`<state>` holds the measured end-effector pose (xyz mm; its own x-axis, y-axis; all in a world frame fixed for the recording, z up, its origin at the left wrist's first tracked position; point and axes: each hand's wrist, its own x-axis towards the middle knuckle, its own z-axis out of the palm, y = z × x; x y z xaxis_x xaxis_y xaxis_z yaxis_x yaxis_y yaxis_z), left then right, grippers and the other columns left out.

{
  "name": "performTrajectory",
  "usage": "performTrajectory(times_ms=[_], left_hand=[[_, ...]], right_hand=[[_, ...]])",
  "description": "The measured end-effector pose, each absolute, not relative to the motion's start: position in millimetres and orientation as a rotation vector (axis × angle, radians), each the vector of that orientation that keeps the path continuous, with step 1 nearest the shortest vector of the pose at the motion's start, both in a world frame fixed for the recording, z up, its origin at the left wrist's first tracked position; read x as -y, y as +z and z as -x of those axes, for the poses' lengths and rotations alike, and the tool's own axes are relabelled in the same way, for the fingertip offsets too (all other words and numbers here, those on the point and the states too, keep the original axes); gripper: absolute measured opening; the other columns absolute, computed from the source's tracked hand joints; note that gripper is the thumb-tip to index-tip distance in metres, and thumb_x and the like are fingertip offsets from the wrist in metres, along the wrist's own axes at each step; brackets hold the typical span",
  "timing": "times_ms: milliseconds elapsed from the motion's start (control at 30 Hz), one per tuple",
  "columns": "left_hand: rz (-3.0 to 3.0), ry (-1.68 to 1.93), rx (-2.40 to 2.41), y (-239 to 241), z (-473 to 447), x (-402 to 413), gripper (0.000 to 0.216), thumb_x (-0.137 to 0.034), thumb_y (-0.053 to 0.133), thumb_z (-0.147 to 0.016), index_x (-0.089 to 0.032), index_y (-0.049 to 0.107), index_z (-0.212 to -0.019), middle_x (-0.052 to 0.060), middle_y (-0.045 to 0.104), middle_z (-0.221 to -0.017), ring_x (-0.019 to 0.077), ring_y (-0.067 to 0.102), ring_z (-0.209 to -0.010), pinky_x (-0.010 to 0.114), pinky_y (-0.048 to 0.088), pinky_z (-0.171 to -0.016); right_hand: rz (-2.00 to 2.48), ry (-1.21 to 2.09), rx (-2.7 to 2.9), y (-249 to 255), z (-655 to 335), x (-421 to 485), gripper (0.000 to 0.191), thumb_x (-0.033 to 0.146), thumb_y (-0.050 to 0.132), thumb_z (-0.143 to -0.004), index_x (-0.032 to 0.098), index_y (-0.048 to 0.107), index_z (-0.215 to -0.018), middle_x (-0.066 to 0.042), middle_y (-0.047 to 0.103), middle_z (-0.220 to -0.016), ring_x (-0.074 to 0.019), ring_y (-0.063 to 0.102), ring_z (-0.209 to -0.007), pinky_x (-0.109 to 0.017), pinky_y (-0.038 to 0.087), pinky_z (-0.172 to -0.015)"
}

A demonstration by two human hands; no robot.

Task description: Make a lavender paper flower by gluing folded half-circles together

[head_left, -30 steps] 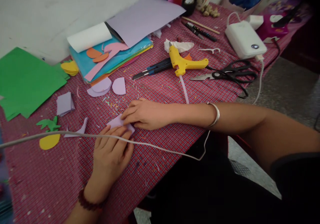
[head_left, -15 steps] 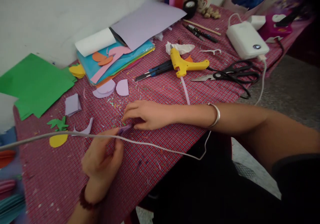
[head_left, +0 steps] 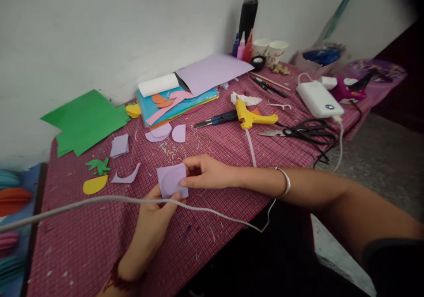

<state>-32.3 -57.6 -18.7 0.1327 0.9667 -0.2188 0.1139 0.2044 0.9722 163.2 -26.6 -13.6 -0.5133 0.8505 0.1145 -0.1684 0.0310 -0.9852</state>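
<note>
A light purple square of craft sheet (head_left: 172, 178) is held up between my two hands over the table. A rounded outline shows on its face; whether it is drawn or a separate piece on top, I cannot tell. My left hand (head_left: 155, 215) pinches the square at its lower edge, thumb in front. From the right, my right hand (head_left: 207, 172) grips its side with the thumb on the face and the fingers partly hidden behind. To the left lie a purple offcut (head_left: 127, 175), a stack of purple squares (head_left: 119, 146) and purple half-round pieces (head_left: 179, 133).
A white cable (head_left: 109, 198) crosses in front of my left hand. Beyond my right arm lie a yellow glue gun (head_left: 247, 116), a utility knife (head_left: 218, 119), scissors (head_left: 291, 132) and a white power bank (head_left: 319, 99). Green sheets (head_left: 88, 120) and a yellow piece (head_left: 95, 185) are at left.
The purple piece, seen nearly edge-on before, now faces me as a square. My right hand has closed on its side. The view has tilted up, showing more wall.
</note>
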Motion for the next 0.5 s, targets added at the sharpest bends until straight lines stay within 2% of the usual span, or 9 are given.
performTrajectory(times_ms=[167, 267, 400, 500], left_hand=[[-1.177, 0.897, -1.27, -11.8, 37.9, 52.8, 0.026, -0.025, 0.087, -0.055, -0.018, 0.071, -0.073, -0.002, 0.064, -0.059, 0.0104, 0.054, -0.052, 0.019, 0.045, -0.049], [-0.859, 1.062, -1.117, 2.7, 37.2, 46.9, 0.029, -0.038, 0.087, -0.055, -0.02, 0.066, -0.063, -0.001, 0.063, -0.058, 0.0125, 0.056, -0.053, 0.022, 0.048, -0.048], [-0.588, 1.1, -0.987, 13.6, 33.3, 43.5, 0.044, -0.062, 0.077, -0.061, -0.02, 0.071, -0.072, 0.004, 0.071, -0.073, 0.0195, 0.065, -0.068, 0.032, 0.057, -0.057], [-0.797, 1.034, -1.043, 1.1, 28.5, 42.1, 0.049, -0.059, 0.081, -0.058, -0.019, 0.073, -0.085, 0.006, 0.075, -0.087, 0.0202, 0.067, -0.071, 0.033, 0.058, -0.06]], right_hand=[[0.766, 1.558, 1.508, -10.9, -167.9, 24.7, 0.024, 0.029, 0.071, -0.079, 0.015, 0.053, -0.075, 0.007, 0.051, -0.062, -0.0059, 0.047, -0.056, -0.02, 0.036, -0.054], [0.809, 1.688, 1.377, -10.9, -168.9, 22.4, 0.027, 0.033, 0.072, -0.08, 0.016, 0.052, -0.075, 0.006, 0.059, -0.062, -0.0059, 0.054, -0.051, -0.018, 0.041, -0.05], [0.881, 1.74, 1.23, -11.2, -171.1, 20.4, 0.032, 0.038, 0.076, -0.076, 0.015, 0.053, -0.076, 0.002, 0.067, -0.07, -0.005, 0.057, -0.049, -0.016, 0.042, -0.044], [0.874, 1.711, 1.267, -14.3, -168.8, 18.2, 0.024, 0.03, 0.07, -0.082, 0.015, 0.052, -0.078, 0.002, 0.067, -0.072, -0.0043, 0.057, -0.048, -0.015, 0.041, -0.044]])
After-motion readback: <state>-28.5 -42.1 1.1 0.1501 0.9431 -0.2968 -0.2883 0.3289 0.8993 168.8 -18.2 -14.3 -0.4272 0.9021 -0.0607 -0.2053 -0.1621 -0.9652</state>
